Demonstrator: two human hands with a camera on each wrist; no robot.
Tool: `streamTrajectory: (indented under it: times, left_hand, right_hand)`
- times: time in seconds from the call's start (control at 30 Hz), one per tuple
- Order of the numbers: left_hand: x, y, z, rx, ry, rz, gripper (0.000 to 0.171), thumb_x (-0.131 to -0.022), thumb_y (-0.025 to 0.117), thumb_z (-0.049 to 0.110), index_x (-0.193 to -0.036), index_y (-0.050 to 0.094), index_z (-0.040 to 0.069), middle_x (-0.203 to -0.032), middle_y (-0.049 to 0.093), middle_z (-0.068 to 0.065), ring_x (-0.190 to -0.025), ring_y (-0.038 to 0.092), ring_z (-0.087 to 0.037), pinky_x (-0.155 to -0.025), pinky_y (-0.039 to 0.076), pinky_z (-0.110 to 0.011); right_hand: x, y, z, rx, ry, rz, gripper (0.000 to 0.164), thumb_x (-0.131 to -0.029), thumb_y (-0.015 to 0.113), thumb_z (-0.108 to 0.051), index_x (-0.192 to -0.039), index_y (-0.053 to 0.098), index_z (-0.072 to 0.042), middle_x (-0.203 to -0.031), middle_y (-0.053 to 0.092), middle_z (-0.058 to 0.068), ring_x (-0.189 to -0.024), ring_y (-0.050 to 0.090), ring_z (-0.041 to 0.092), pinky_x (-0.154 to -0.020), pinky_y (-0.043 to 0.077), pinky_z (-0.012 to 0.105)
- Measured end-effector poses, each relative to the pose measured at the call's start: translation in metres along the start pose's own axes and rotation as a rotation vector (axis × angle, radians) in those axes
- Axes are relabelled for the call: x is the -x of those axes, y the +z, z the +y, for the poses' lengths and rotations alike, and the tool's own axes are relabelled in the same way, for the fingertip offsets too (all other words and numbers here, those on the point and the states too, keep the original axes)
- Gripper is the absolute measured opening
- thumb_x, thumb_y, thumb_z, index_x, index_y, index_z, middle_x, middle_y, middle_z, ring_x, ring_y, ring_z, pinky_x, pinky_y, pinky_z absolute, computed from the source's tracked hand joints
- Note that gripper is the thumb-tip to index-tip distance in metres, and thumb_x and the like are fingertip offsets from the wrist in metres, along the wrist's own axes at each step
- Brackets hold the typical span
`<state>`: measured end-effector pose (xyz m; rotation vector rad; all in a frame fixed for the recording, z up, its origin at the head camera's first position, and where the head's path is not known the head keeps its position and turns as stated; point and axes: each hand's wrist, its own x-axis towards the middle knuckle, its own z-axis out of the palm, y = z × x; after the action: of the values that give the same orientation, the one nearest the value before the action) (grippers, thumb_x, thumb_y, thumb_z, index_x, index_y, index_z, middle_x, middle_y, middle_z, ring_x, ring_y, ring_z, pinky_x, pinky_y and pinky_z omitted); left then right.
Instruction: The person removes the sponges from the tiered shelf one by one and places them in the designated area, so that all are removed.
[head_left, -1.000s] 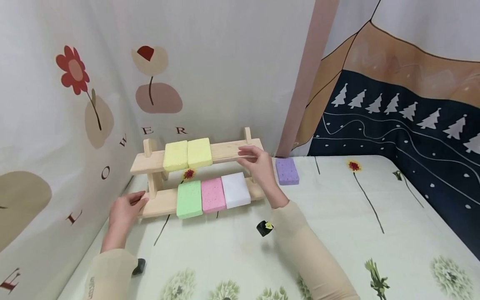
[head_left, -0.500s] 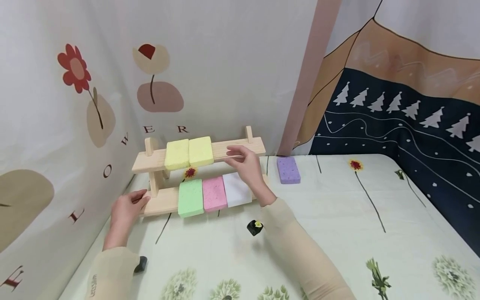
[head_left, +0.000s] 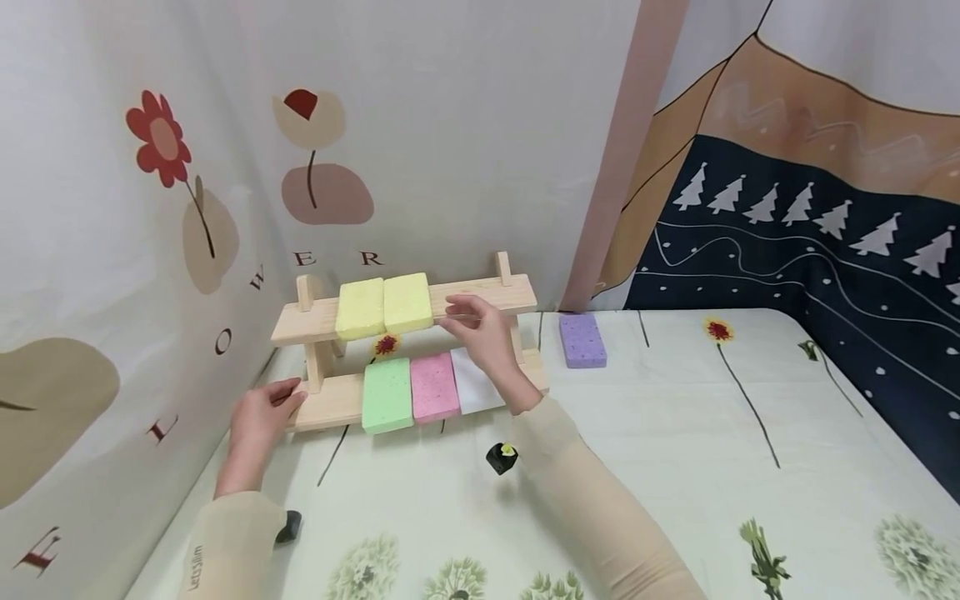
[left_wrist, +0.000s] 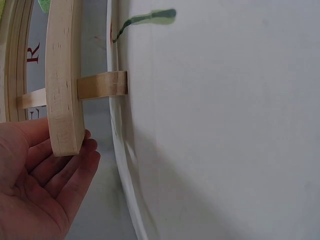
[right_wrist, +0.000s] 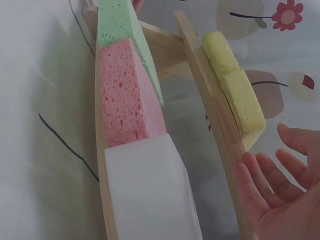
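A two-tier wooden shelf (head_left: pixel 513 292) stands against the curtain. My left hand (head_left: pixel 257 421) grips the left end of its lower board; in the left wrist view the fingers (left_wrist: pixel 75 172) curl under that end. Two yellow sponges (head_left: pixel 361 308) lie side by side on the upper board. Just right of them my right hand (head_left: pixel 483 337) hovers at the board's front edge, fingers loosely parted and holding nothing in the right wrist view. The lower board carries a green sponge (head_left: pixel 387 396), a pink sponge (head_left: pixel 435 388) and a white block (head_left: pixel 471 390), partly hidden by the right wrist.
A purple sponge (head_left: pixel 582 340) lies on the floral cloth (head_left: pixel 660 400) to the right of the shelf. Printed curtains close off the back and left; a dark tree-patterned cloth (head_left: pixel 780 250) borders the right.
My right hand has moved left along the upper board, toward the yellow sponges, and now covers part of the white block. The left hand keeps its grip on the lower board.
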<state>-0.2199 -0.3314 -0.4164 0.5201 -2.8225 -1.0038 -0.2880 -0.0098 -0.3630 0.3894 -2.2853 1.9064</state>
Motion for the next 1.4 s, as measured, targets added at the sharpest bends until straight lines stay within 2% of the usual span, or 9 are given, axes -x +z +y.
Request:
streamTrajectory:
  times: [0.17,0.53,0.8,1.1,1.4]
  left_hand:
    - [0.001,0.0,0.0,0.003,-0.002,-0.004,0.045,-0.102,0.058,0.022,-0.14,0.054,-0.001,-0.14,0.055,-0.027,-0.131,0.05,-0.045,-0.104,0.044,-0.056]
    - [-0.001,0.0,-0.001,-0.003,-0.014,-0.008,0.046,-0.101,0.059,0.023,-0.14,0.054,-0.001,-0.14,0.054,-0.028,-0.129,0.052,-0.046,-0.102,0.046,-0.055]
    - [-0.001,0.0,0.0,-0.004,-0.002,-0.002,0.045,-0.101,0.059,0.023,-0.139,0.055,-0.001,-0.14,0.056,-0.027,-0.129,0.053,-0.045,-0.102,0.046,-0.055]
    - [-0.002,0.001,0.0,-0.008,0.003,0.003,0.043,-0.101,0.059,0.021,-0.139,0.055,0.0,-0.139,0.057,-0.026,-0.13,0.052,-0.044,-0.103,0.046,-0.054]
    - [-0.002,0.001,0.0,-0.027,0.013,0.01,0.043,-0.101,0.059,0.021,-0.138,0.056,-0.001,-0.137,0.058,-0.027,-0.125,0.055,-0.045,-0.098,0.049,-0.054]
  right_hand:
    - [-0.001,0.005,0.001,0.025,-0.01,0.013,0.036,-0.089,0.075,-0.013,-0.124,0.068,-0.009,-0.114,0.074,0.011,-0.106,0.072,0.027,-0.093,0.057,0.032]
    - [-0.003,0.014,0.001,0.002,-0.017,-0.012,0.037,-0.091,0.073,-0.013,-0.126,0.066,-0.005,-0.115,0.073,0.016,-0.108,0.07,0.029,-0.094,0.056,0.03]
    - [-0.007,0.02,0.0,-0.059,0.021,-0.035,0.038,-0.093,0.071,-0.013,-0.129,0.064,-0.005,-0.119,0.07,0.017,-0.105,0.07,0.029,-0.079,0.061,0.027]
    - [-0.01,0.028,0.001,-0.089,0.033,-0.018,0.036,-0.092,0.071,-0.012,-0.127,0.065,-0.006,-0.115,0.069,0.018,-0.102,0.07,0.029,-0.076,0.062,0.028]
    - [-0.01,0.031,0.0,-0.11,0.012,0.017,0.029,-0.093,0.069,-0.007,-0.122,0.068,-0.002,-0.113,0.07,0.019,-0.098,0.072,0.029,-0.076,0.061,0.023]
